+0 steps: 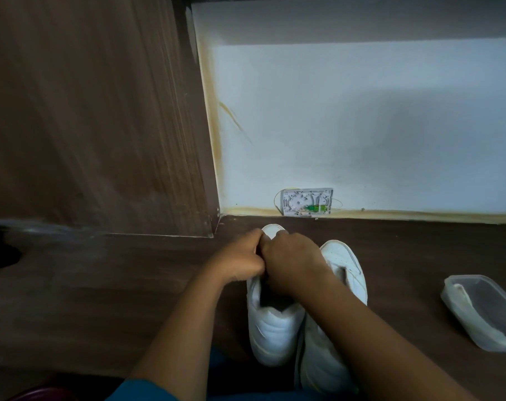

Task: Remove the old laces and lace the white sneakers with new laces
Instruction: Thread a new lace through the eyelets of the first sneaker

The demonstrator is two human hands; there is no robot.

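Sneaker (272,334) seems light, pliable, best held by its eyelet flaps; left grip (240,260) and right grip (292,264) curl there, contents hidden

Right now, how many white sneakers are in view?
2. The left sneaker lies under both hands, left hand and right hand curled at its lace area. The right sneaker lies beside it, partly behind the right forearm. No others show.

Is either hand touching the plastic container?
No, the left hand and right hand both grip one sneaker, while the container sits apart to the right.
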